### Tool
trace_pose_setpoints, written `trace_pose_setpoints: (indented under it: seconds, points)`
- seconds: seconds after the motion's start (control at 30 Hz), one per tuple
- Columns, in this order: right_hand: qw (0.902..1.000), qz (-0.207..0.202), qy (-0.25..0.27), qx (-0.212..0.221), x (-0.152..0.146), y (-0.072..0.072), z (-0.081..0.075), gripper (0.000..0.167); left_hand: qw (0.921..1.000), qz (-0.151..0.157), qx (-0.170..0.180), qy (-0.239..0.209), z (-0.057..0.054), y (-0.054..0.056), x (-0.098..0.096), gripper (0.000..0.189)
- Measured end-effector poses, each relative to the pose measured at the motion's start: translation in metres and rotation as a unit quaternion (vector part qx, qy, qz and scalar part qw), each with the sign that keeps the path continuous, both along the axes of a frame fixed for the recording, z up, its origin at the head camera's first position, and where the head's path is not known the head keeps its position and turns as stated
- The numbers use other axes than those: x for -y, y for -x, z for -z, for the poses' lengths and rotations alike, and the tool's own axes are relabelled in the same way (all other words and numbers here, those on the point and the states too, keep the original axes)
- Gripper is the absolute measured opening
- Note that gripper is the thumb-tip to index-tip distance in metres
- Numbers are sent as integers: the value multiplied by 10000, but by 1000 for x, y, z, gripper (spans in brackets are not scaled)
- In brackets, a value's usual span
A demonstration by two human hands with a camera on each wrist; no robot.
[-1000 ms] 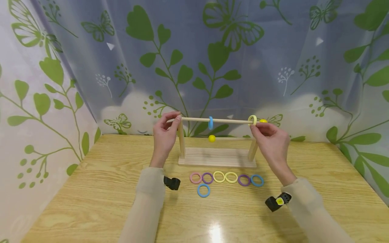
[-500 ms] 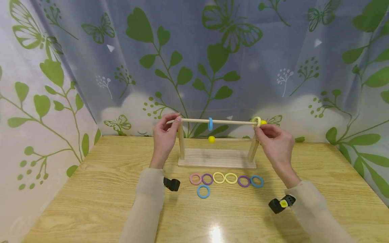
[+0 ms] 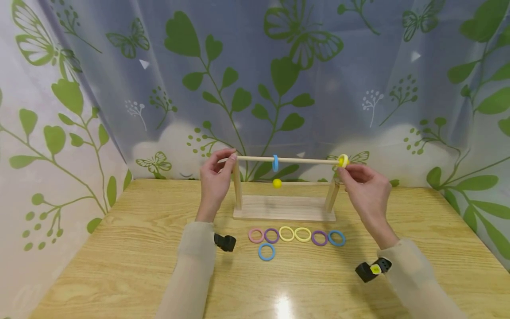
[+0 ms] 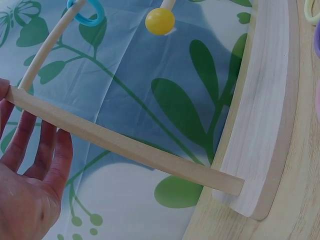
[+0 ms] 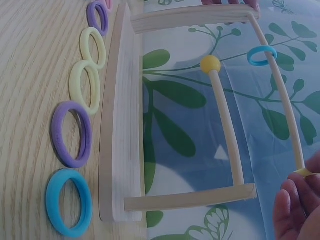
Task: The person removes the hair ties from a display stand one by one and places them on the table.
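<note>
A wooden stand point(image 3: 284, 215) has two posts, an upper rod point(image 3: 307, 160) from its left post and a lower rod from its right post. My left hand point(image 3: 215, 181) pinches the left post point(image 4: 130, 142) at its top, where the upper rod joins. With thumb and fingertips, my right hand point(image 3: 368, 192) holds a yellow ring point(image 3: 344, 159) at the upper rod's right end, overlapping the yellow ball there. A blue ring point(image 3: 275, 164) hangs on the upper rod, left of its middle. Another yellow ball point(image 3: 277, 183) caps the lower rod point(image 5: 227, 125).
On the table point(image 3: 159, 266) in front of the base lies a row of pink point(image 3: 256, 235), purple point(image 3: 319, 238), yellow point(image 3: 303, 234) and blue point(image 3: 336, 238) rings. One more blue ring point(image 3: 266, 251) lies nearer me. A patterned curtain point(image 3: 239, 66) hangs behind.
My right hand has slid the yellow ring rightwards along the upper rod to the ball at its end. The left hand stays on the post, and the blue ring still hangs in place.
</note>
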State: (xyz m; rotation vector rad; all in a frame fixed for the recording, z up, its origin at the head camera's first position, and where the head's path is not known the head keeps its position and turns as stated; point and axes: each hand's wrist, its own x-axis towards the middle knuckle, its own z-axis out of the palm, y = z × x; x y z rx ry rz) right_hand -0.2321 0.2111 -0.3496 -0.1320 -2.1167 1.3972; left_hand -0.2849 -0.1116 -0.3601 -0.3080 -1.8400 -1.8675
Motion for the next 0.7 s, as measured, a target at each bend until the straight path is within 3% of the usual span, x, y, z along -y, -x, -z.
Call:
trace_pose_setpoints:
  seconds: [0.7]
  points:
    - [9999, 69, -5, -92, -13, -5, 5, 30, 10000, 13, -29, 8, 1, 0, 0, 20]
